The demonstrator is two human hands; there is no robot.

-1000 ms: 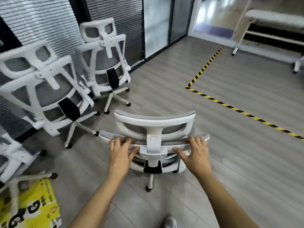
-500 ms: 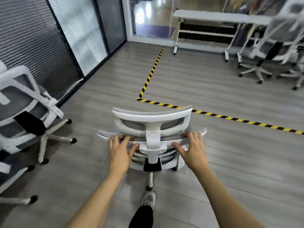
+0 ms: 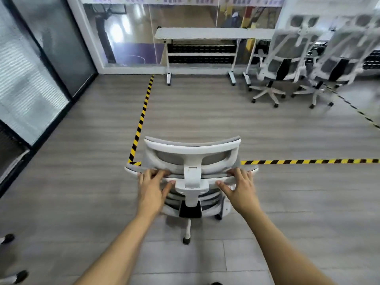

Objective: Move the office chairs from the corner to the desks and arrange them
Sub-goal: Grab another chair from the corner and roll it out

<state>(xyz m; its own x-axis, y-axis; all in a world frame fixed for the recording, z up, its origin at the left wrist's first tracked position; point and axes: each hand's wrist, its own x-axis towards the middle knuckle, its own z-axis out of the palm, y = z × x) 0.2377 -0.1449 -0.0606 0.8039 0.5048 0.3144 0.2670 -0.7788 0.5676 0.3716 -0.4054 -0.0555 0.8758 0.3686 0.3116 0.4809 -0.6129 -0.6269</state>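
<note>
Both hands are on one chair (image 3: 192,149) in the head view. The left hand (image 3: 151,188) and the right hand (image 3: 239,189) grip the top rim of its back, one on each side of the white centre post. The fingers are hooked over the rim and the thumbs are spread along the near side. The chair stands just in front of the person with its back to them, at the corner of the yellow-black tape (image 3: 141,118).

A second ago the corner chairs filled the left side of the view. Now only two castors (image 3: 8,237) remain at the bottom left edge. The view has turned to the desk (image 3: 205,33), which was far to the right before and is now straight ahead. The grip has not changed. I judge that the chair has left the corner and is pointed at its place. The pushing step looks about half done, with open floor still to cross.

The floor (image 3: 82,182) is grey planks with a wood look. It seems smooth, so the chair should roll easily, and the tape looks flat and should not stop it. On the left runs a glass wall (image 3: 30,79) with dark frames and blinds. The desk is white and stands against a glass partition. To its right, two parked chairs (image 3: 285,50) stand blurred, with their backs to the camera. The free place seems to be at the desk on their left, well apart from the held chair.
</note>
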